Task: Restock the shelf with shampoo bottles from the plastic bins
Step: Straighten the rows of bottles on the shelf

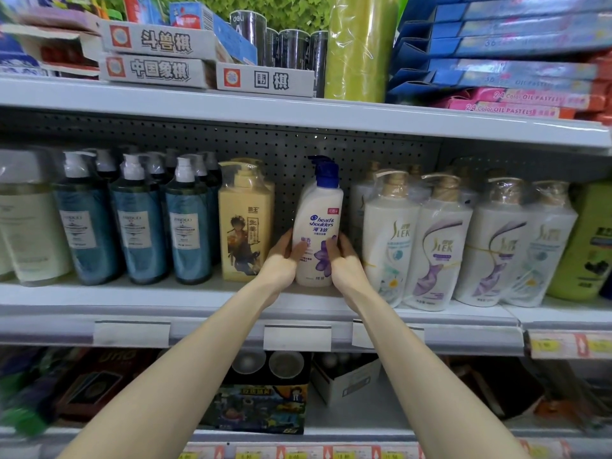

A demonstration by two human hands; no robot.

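A white shampoo bottle (317, 223) with a blue pump cap stands upright on the middle shelf (139, 298), in the gap between a yellow bottle (245, 223) and white wrapped bottles (390, 240). My left hand (281, 260) grips its lower left side, thumb across the front label. My right hand (344, 260) grips its lower right side, thumb on the purple flower print. A second blue cap shows just behind the held bottle. No plastic bin is in view.
Several teal pump bottles (139, 220) stand left of the yellow one. A green bottle (586, 246) sits at the far right. Board-game boxes (159, 41) and pastel boxes (516, 101) fill the upper shelf; boxed goods (261, 402) sit on the lower one.
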